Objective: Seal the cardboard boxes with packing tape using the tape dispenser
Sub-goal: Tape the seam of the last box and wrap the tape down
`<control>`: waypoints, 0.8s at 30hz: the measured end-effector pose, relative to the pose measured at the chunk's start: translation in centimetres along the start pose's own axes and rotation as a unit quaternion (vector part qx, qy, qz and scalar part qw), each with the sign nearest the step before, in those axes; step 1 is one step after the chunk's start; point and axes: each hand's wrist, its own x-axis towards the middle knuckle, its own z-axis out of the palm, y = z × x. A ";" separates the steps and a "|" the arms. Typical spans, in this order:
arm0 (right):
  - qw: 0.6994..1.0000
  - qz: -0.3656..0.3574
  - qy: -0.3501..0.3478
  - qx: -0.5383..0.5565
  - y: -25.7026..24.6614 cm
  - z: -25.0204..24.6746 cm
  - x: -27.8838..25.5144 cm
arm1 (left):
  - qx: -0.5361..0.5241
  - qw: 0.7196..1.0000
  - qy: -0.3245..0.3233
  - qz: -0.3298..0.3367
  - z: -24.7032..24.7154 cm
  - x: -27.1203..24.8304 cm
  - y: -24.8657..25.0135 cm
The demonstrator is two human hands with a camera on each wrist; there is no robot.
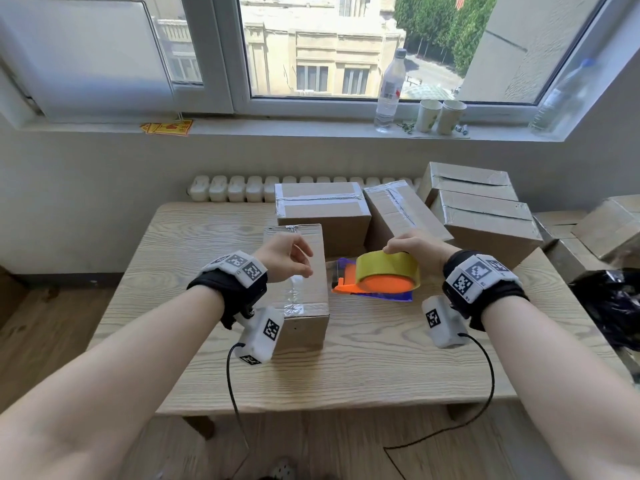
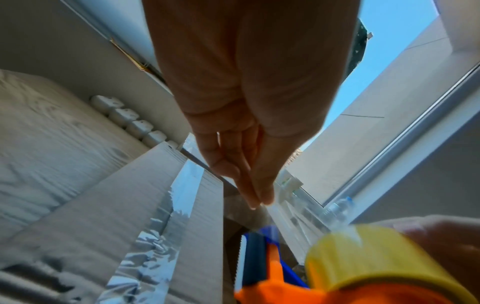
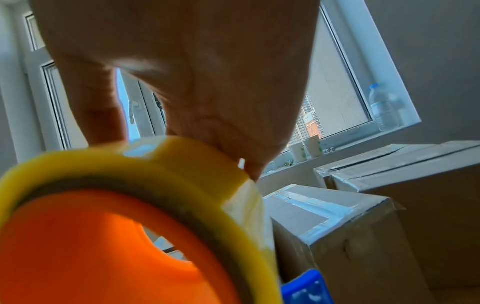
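Observation:
A narrow cardboard box stands on the wooden table, with a strip of clear tape running along its top. My left hand hovers just above this box, fingers relaxed and holding nothing; in the left wrist view the fingers lie straight and together. To the right of the box is the tape dispenser, orange and blue, carrying a yellow tape roll. My right hand grips the roll from above, thumb on one side and fingers on the other.
Several taped cardboard boxes crowd the table's far side, with more boxes to the right. A black bag sits at the right edge. On the window sill stand a water bottle and two paper cups.

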 end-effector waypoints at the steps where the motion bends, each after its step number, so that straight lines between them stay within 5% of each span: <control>1: 1.000 0.003 -0.007 -0.030 0.5 -0.2 0.0 | -0.008 1.000 0.004 -0.008 -0.1 -0.2 -0.3; 4: 0.990 0.028 -0.005 -0.140 2.3 -0.3 0.0 | -0.022 1.000 0.010 -0.017 -0.2 -0.9 -1.3; 9: 0.995 0.044 -0.034 -0.083 3.7 0.6 -0.3 | 0.010 0.999 0.006 -0.042 0.0 -1.8 -3.5; 13: 0.979 0.081 0.000 -0.188 5.3 2.2 -0.4 | 0.035 0.996 0.008 -0.085 -0.5 -3.2 -5.7; 24: 0.961 0.092 -0.022 -0.259 4.6 6.5 1.5 | -0.001 0.985 0.042 -0.165 0.5 -4.8 -9.4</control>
